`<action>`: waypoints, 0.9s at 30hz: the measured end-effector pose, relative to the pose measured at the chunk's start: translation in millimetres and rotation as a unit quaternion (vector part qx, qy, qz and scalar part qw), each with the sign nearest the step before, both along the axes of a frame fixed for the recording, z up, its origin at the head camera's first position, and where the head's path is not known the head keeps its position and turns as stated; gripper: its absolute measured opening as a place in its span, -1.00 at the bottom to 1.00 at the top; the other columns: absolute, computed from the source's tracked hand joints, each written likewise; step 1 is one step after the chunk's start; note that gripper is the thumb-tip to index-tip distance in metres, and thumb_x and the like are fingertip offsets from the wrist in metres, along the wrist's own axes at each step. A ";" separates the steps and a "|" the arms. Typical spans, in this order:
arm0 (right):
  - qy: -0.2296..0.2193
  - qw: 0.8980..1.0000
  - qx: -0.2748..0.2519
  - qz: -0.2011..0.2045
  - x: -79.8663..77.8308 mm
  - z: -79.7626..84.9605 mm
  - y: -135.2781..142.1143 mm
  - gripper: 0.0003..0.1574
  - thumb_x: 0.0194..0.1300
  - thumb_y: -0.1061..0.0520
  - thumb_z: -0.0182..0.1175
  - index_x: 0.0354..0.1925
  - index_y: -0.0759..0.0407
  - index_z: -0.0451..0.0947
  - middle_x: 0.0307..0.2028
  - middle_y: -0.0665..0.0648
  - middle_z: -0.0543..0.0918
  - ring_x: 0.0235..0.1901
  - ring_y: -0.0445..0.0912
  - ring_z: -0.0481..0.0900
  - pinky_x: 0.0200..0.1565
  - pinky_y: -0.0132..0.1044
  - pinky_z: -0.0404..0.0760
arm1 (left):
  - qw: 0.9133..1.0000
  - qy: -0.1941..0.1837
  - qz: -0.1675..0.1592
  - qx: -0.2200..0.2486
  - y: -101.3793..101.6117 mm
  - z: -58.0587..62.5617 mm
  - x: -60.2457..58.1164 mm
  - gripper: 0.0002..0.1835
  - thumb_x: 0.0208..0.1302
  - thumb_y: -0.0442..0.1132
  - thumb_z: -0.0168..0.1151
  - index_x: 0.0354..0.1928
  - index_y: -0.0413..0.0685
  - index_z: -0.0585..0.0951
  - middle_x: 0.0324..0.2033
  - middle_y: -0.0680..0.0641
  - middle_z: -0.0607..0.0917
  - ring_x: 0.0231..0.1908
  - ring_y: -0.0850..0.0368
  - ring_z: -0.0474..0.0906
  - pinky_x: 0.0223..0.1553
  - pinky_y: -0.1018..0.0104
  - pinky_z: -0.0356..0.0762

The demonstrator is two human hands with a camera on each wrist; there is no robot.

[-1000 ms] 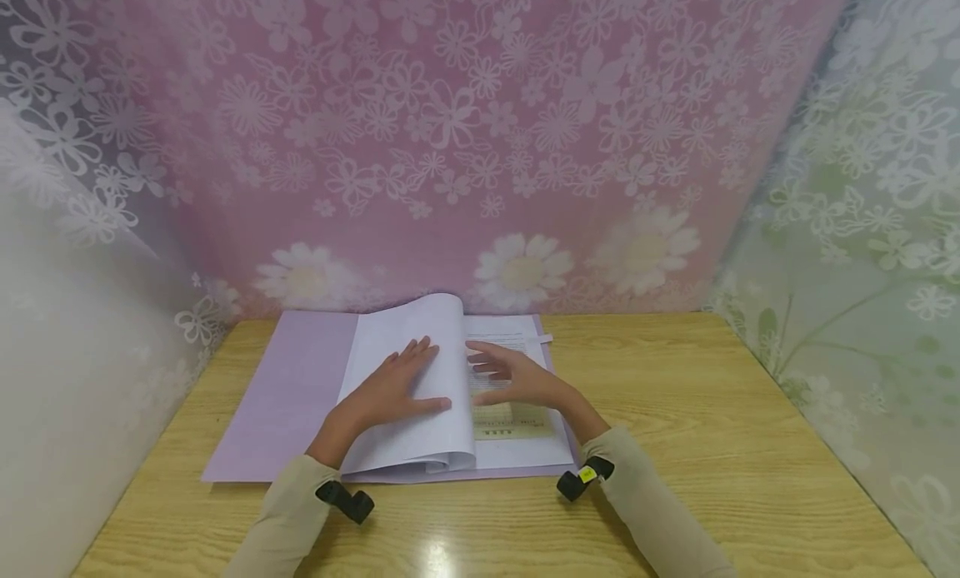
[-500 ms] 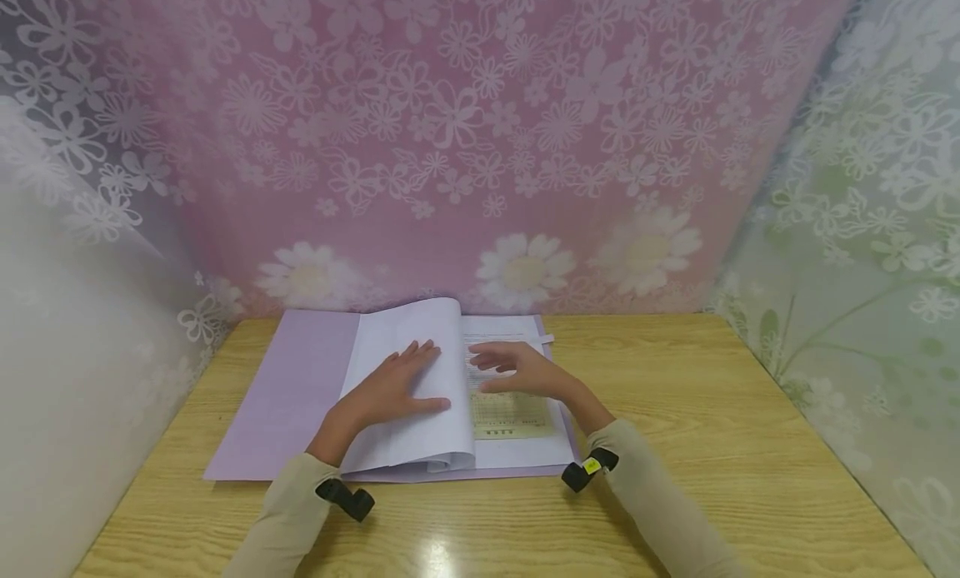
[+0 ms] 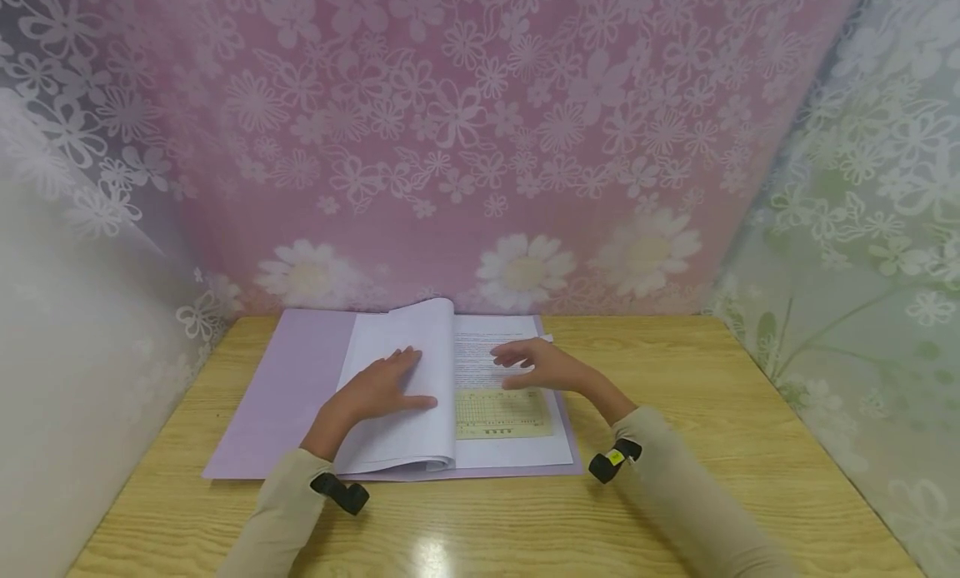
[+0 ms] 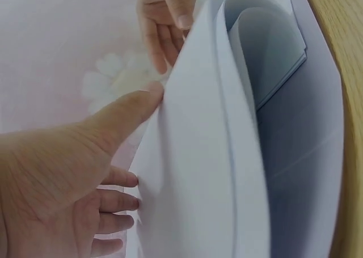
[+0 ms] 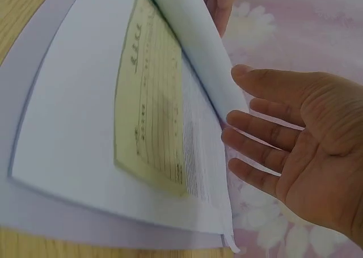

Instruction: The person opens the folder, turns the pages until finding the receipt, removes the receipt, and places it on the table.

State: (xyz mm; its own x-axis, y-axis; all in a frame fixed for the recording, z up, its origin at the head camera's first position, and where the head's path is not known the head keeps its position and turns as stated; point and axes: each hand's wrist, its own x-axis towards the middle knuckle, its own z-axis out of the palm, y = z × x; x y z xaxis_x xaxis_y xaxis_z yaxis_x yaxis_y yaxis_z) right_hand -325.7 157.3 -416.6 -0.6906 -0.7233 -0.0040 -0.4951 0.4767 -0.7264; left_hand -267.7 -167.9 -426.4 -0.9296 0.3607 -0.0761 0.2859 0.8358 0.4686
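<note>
A purple folder (image 3: 292, 395) lies spread on the table, with white sheets curled over toward its left side. My left hand (image 3: 378, 386) rests on the curled sheets (image 3: 431, 336) with fingers extended; its thumb and fingertips meet the paper in the left wrist view. On the right half lies a printed page (image 3: 517, 455) bearing a yellowish form slip (image 3: 502, 413) with ruled lines. Above that page my right hand (image 3: 543, 366) hovers, fingers loosely bent and holding nothing. In the right wrist view the yellow slip (image 5: 150, 105) sits partly under the curled paper.
The wooden table (image 3: 712, 445) extends around the folder. A pink floral backdrop (image 3: 450, 145) stands behind it, with patterned side panels at left and right. A small white tab (image 3: 547, 338) sticks out at the folder's upper right edge.
My right hand has drawn back to the right, uncovering more of the yellow slip. My left hand and the curled sheets have shifted slightly left.
</note>
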 end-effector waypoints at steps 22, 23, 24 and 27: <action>0.032 0.996 0.073 -0.029 9.2 -12.9 30.1 -0.32 0.19 0.15 0.49 0.24 0.35 0.56 -0.02 0.25 0.67 -0.04 0.07 0.60 0.00 -0.13 0.63 | 0.998 -0.045 -0.045 0.024 -21.3 -1.6 -4.2 0.07 0.17 0.09 0.51 0.60 -0.06 0.15 0.60 -0.18 0.10 0.59 -0.29 -0.08 0.52 -0.25 0.08; 0.031 0.996 0.072 -0.032 10.0 -13.1 31.0 -0.32 0.19 0.15 0.50 0.23 0.35 0.57 -0.03 0.25 0.67 -0.05 0.08 0.59 0.00 -0.11 0.63 | 0.998 -0.048 -0.045 0.025 -22.1 -2.7 -4.8 0.06 0.17 0.09 0.51 0.60 -0.06 0.16 0.60 -0.19 0.11 0.59 -0.29 -0.06 0.52 -0.24 0.09; 0.030 0.996 0.071 -0.036 10.5 -13.6 31.9 -0.32 0.18 0.15 0.50 0.22 0.35 0.57 -0.04 0.25 0.66 -0.06 0.08 0.59 0.01 -0.09 0.63 | 0.997 -0.051 -0.045 0.025 -22.7 -3.9 -5.4 0.06 0.17 0.10 0.51 0.60 -0.06 0.17 0.59 -0.19 0.13 0.59 -0.29 -0.05 0.52 -0.23 0.09; 0.029 0.996 0.071 -0.045 9.9 -17.1 35.6 -0.33 0.15 0.14 0.52 0.19 0.33 0.58 -0.08 0.24 0.65 -0.09 0.05 0.58 0.01 -0.08 0.62 | 0.997 -0.068 -0.039 0.021 -23.7 -5.9 -6.7 0.07 0.16 0.12 0.51 0.59 -0.06 0.18 0.58 -0.22 0.15 0.58 -0.27 -0.01 0.53 -0.20 0.11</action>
